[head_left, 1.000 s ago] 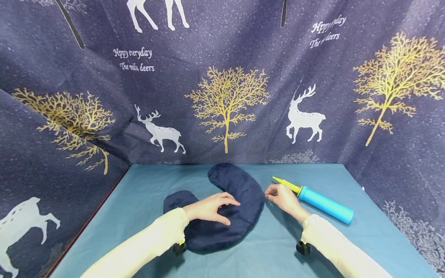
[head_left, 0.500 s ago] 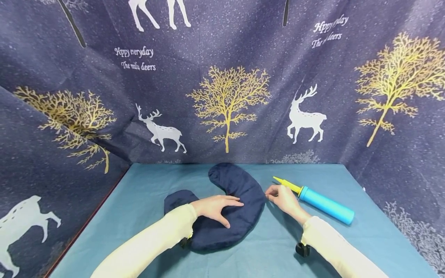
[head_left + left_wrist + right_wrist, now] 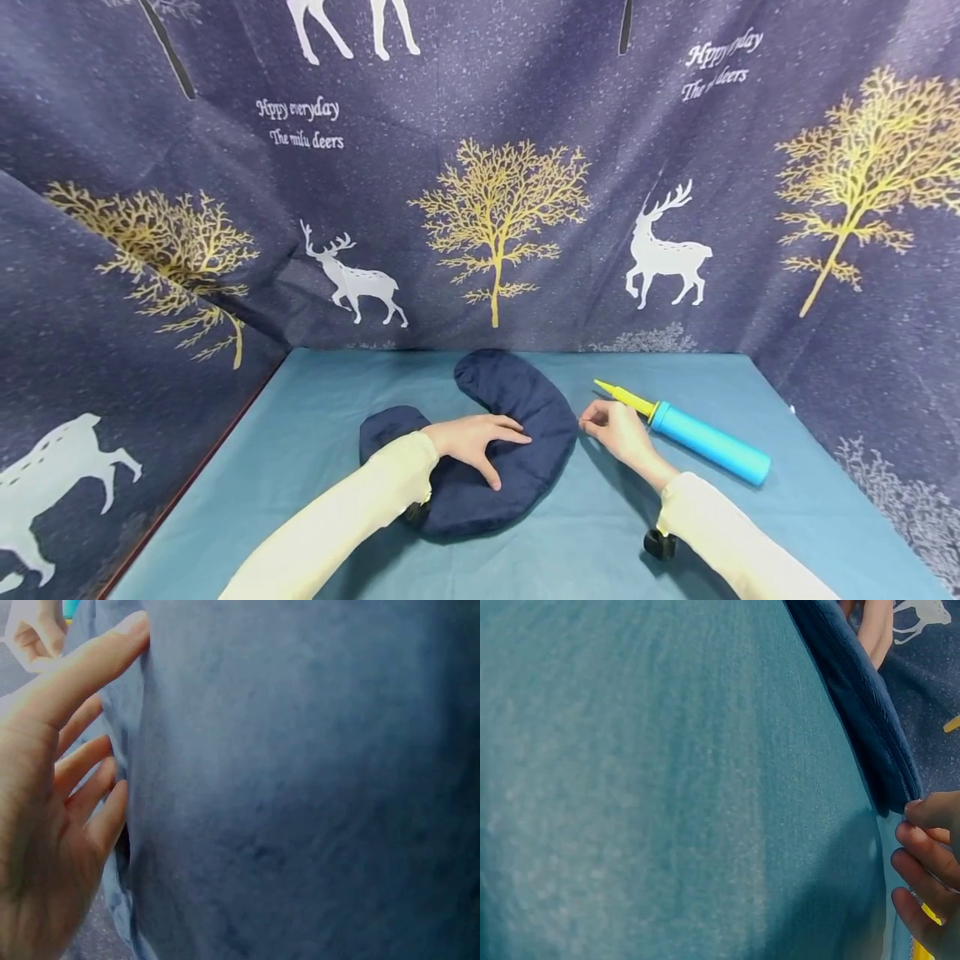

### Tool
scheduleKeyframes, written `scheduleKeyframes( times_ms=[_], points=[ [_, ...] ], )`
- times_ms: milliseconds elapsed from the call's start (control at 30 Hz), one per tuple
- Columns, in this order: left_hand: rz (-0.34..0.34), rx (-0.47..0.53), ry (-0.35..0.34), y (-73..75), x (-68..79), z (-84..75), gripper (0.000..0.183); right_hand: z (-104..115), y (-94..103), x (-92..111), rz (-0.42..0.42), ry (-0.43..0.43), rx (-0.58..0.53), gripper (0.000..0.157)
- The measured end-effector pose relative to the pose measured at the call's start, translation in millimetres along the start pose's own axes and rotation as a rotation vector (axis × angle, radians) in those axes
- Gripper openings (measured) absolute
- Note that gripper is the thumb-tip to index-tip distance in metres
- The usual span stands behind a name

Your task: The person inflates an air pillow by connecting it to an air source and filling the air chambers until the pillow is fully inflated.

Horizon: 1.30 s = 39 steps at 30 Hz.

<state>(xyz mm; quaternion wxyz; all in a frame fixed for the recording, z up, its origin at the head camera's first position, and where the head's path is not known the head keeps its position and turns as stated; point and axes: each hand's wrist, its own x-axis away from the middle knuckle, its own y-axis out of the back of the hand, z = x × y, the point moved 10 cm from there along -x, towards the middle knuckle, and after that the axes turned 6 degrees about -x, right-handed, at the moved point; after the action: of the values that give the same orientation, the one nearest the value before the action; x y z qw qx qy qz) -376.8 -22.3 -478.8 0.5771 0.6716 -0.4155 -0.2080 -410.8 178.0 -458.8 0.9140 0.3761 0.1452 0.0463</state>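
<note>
A navy U-shaped neck pillow [image 3: 528, 479] with a soft, flat look lies on the teal cloth in the head view. My left hand [image 3: 476, 440] rests on its middle, fingers and thumb spread. In the left wrist view those fingers [image 3: 101, 761] lie close against the fabric. At the pillow's right outer edge my right hand [image 3: 615, 429] pinches a small bit between thumb and fingertips. The right wrist view has a seam line running along the pillow's edge [image 3: 866, 705] to the thumb tip; the pinched bit itself is mostly hidden by the fingers.
A blue hand pump [image 3: 708, 442] with a yellow nozzle lies just beyond and right of my right hand. The teal tablecloth [image 3: 300, 475] ends at a dark blue curtain [image 3: 555, 275] printed with deer and trees, which stands behind and along both sides.
My left hand has slid slightly to the right over the pillow, and its fingers have settled flatter. My right hand keeps its pinch at the edge. The head view has shifted a little.
</note>
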Motion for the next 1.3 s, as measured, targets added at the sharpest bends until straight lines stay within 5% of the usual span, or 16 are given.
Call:
scheduleKeyframes(
  times_ms=[833, 1300],
  points=[
    [0.028, -0.047, 0.034, 3.7, -6.5, -1.5, 0.079, 13.5, -5.7, 33.3, 0.037, -0.011, -0.057, 0.01],
    [0.007, -0.073, 0.04, 1.1, -8.2, 1.7, 0.081, 35.1, -23.0, 52.4, 0.097, 0.059, -0.091, 0.011]
  ],
)
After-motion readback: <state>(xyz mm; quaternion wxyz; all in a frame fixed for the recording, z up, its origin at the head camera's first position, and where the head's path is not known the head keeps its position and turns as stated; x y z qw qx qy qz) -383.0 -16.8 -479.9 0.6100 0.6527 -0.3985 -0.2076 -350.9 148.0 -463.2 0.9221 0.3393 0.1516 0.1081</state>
